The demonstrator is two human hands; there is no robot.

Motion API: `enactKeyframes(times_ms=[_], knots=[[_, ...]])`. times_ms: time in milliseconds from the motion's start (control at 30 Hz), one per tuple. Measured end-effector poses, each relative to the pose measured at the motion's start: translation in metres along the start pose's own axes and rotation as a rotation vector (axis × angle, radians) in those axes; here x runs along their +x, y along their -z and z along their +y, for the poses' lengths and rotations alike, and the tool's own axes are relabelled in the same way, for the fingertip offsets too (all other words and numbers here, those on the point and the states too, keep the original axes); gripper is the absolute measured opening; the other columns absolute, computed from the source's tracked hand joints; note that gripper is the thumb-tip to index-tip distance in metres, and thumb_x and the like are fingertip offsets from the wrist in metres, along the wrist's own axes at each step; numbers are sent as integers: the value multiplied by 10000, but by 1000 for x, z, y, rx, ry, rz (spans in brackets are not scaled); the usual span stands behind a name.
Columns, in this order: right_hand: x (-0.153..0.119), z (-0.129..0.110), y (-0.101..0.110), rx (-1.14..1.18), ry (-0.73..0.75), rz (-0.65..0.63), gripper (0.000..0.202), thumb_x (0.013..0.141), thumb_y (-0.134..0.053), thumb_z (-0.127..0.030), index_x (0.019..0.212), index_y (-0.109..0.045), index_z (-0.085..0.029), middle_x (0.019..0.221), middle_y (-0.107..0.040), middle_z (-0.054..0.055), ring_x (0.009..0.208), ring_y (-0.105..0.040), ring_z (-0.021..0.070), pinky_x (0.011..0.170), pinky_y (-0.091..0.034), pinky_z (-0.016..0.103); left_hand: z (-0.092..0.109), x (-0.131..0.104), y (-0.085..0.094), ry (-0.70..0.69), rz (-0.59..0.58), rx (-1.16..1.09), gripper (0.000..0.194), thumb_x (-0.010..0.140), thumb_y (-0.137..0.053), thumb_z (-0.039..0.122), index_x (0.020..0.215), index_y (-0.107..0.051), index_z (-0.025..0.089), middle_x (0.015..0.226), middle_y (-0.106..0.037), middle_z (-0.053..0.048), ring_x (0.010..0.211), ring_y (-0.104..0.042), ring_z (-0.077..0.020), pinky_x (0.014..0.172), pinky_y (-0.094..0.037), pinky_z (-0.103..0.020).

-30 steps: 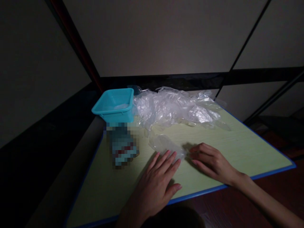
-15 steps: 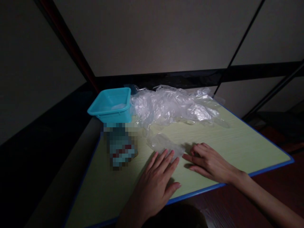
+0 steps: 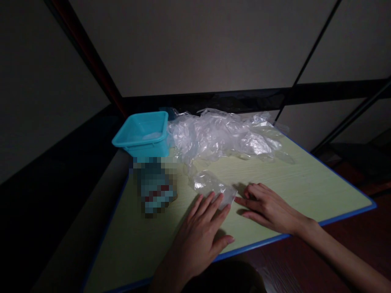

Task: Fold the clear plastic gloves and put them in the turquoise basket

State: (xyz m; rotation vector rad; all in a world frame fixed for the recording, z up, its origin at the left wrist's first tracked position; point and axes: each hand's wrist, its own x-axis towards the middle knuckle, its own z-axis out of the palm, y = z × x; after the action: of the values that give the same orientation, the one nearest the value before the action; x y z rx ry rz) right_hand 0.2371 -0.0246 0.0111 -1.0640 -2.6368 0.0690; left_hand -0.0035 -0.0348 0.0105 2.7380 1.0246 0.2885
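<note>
A small clear plastic bag (image 3: 209, 182) lies flattened on the table, its near end under my fingers. My left hand (image 3: 200, 232) rests palm down with fingers spread, the fingertips pressing on the bag's near edge. At the bag's right corner, my right hand (image 3: 269, 209) touches or nearly touches it with an outstretched index finger. The right thumb is held apart and the other fingers are curled, with nothing seen between them. Behind the bag spreads a large heap of crumpled clear plastic bags (image 3: 220, 136).
A turquoise plastic basket (image 3: 139, 147) stands at the back left with something whitish inside. In front of it lies a pixelated, unreadable object (image 3: 155, 189). The pale table (image 3: 320, 191) has a blue edge, and a panelled wall (image 3: 198, 49) rises behind it.
The small bag's surface has shifted slightly and now catches brighter glints, looking less flat. Both hands stay in almost the same place.
</note>
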Motion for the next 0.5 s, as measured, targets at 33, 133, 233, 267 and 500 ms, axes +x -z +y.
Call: enactKeyframes(times_ms=[33, 133, 233, 267, 500], knots=[[-1, 0, 0, -7, 8, 16, 391, 912, -401, -412, 1163, -586, -175, 838, -537, 79, 791, -468, 200, 681, -366, 336, 0, 0, 0, -1, 2, -4, 564, 848, -513, 454, 1349, -323, 278, 1465, -261, -21, 1344, -212, -223, 1086, -220, -486], [-4, 0, -1, -32, 5, 97, 357, 910, -420, -367, 1092, -626, -139, 785, -532, 78, 752, -467, 193, 672, -364, 333, 1, 0, 0, 6, 0, -7, 555, 848, -514, 453, 1343, -334, 277, 1461, -273, -18, 1342, -220, -220, 1085, -220, -487], [-5, 0, 0, -64, -24, 154, 347, 909, -425, -337, 1098, -623, -124, 773, -526, 79, 746, -463, 194, 684, -366, 339, 1, 0, 0, 8, -4, -5, 547, 851, -504, 461, 1340, -340, 279, 1462, -271, -15, 1342, -218, -221, 1083, -221, -489], [-5, 0, 0, -74, -28, 148, 359, 909, -424, -345, 1128, -608, -128, 791, -530, 83, 763, -464, 199, 696, -368, 344, 1, 0, 0, 8, -5, -4, 549, 849, -506, 461, 1340, -340, 280, 1463, -270, -16, 1341, -220, -223, 1083, -222, -489], [0, 0, -1, -60, -56, 48, 405, 904, -416, -409, 1186, -570, -163, 867, -534, 90, 826, -463, 212, 735, -378, 356, 1, -1, 0, 6, -3, 13, 541, 855, -506, 439, 1344, -339, 278, 1464, -267, -16, 1341, -219, -226, 1088, -213, -483]])
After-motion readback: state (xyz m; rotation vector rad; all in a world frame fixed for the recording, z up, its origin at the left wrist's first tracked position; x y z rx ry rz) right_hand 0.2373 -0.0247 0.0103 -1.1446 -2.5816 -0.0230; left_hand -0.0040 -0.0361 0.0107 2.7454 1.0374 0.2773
